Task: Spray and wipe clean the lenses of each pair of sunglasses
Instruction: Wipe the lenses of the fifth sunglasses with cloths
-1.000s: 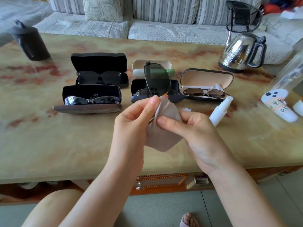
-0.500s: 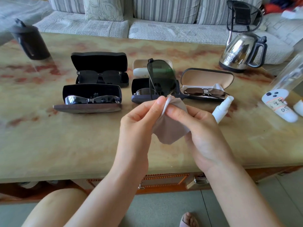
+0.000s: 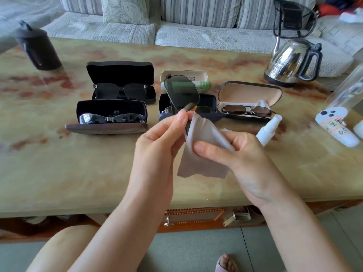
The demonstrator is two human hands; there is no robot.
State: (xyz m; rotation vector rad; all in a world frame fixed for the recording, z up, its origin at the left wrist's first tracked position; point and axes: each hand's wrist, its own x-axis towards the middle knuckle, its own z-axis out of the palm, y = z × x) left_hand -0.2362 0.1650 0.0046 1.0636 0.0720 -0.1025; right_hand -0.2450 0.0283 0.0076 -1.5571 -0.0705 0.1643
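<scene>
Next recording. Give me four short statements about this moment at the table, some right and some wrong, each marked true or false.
1. The right hand grips the grey cloth. True.
2. The left hand holds the spray bottle. False: the bottle is on the table beside the right hand, and the left hand pinches the green-lensed sunglasses.
3. The steel kettle stands at the table's far right. True.
4. The beige-lined case is closed. False: it lies open with the brown-lensed sunglasses in it.
</scene>
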